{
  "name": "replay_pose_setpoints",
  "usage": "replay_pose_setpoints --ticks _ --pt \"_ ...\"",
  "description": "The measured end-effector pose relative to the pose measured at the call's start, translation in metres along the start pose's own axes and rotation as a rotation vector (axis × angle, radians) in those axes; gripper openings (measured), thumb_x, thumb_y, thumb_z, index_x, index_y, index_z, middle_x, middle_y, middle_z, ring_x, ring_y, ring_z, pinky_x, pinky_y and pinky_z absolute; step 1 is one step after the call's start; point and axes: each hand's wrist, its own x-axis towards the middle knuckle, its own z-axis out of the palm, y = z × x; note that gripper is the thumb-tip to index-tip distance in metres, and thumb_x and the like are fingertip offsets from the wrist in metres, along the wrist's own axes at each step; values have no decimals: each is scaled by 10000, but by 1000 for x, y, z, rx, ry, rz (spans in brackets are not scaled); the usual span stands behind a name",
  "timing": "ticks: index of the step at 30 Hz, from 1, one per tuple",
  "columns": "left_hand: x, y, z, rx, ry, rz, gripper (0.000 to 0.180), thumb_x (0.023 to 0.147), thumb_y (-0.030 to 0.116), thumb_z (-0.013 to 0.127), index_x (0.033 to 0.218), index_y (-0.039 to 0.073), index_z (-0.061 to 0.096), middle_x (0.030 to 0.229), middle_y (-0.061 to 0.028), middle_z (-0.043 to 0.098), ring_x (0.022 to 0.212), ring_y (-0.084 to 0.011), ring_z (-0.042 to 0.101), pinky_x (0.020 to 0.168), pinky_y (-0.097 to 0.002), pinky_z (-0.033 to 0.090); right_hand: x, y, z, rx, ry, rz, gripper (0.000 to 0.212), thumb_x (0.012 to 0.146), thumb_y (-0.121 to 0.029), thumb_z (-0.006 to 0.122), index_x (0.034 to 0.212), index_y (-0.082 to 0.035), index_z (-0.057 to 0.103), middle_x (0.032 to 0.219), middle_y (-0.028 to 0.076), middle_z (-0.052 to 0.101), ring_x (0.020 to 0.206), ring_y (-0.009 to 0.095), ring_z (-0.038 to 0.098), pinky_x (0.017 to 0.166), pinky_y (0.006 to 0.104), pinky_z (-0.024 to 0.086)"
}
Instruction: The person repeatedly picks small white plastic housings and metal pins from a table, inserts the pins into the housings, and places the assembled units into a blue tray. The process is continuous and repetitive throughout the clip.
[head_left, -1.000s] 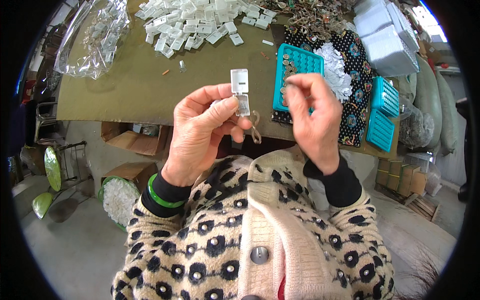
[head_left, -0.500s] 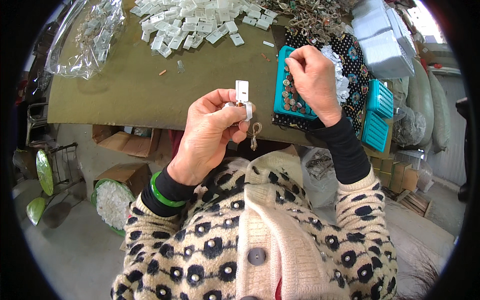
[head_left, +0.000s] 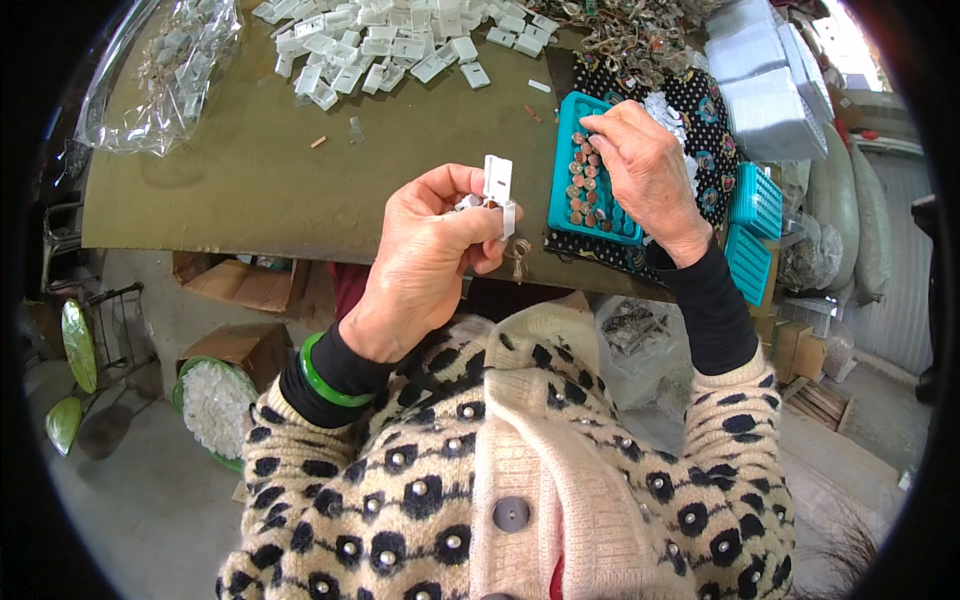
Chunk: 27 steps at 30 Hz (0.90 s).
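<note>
My left hand [head_left: 425, 245] is closed around a small white plastic case [head_left: 497, 180], whose upper part stands up above my thumb. A thin coil of wire [head_left: 520, 260] dangles below it, and other small white pieces partly show between the fingers. Over the teal tray [head_left: 556, 190] on the right, my right hand [head_left: 648, 170] pinches its thumb and fingertips together. Anything between those fingertips is too small or hidden to make out. Several round copper-coloured discs [head_left: 582, 185] lie in the tray's grooves below and left of this hand.
A heap of white plastic cases [head_left: 400, 40] covers the far table. Left of it lies a clear plastic bag [head_left: 160, 90]. Small white pieces and the tray rest on a dotted cloth [head_left: 705, 120]. White stacked trays [head_left: 760, 110] and more teal trays [head_left: 757, 200] stand at right.
My right hand has shifted slightly right and down, uncovering more discs in the tray. My left hand has moved a little right, still holding the white case. The view has shifted slightly.
</note>
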Motion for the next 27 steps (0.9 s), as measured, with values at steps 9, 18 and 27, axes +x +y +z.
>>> replay_pose_setpoints --ticks 9,18,27 --pt "0 3 1 -68 -49 63 278 853 -34 649 1128 -6 620 953 -115 693 810 -198 697 749 -363 603 3 8 -5 -2 -82 75 42 864 -7 608 880 29 594 789 107 600 679 224 623 603 320 487" --pt "-1 0 12 76 71 102 291 850 -47 656 1138 -63 621 935 -144 693 768 -220 716 721 -341 615 -17 -49 -2 332 178 200 59 861 -6 644 889 -20 594 811 81 595 631 181 583 572 308 475" --pt "-3 -9 24 129 68 154 276 837 -49 661 1104 -109 624 915 -139 692 728 -168 692 657 -275 590 -24 -78 17 28 213 -98 217 770 100 680 955 1 623 865 127 591 733 278 608 624 347 502"
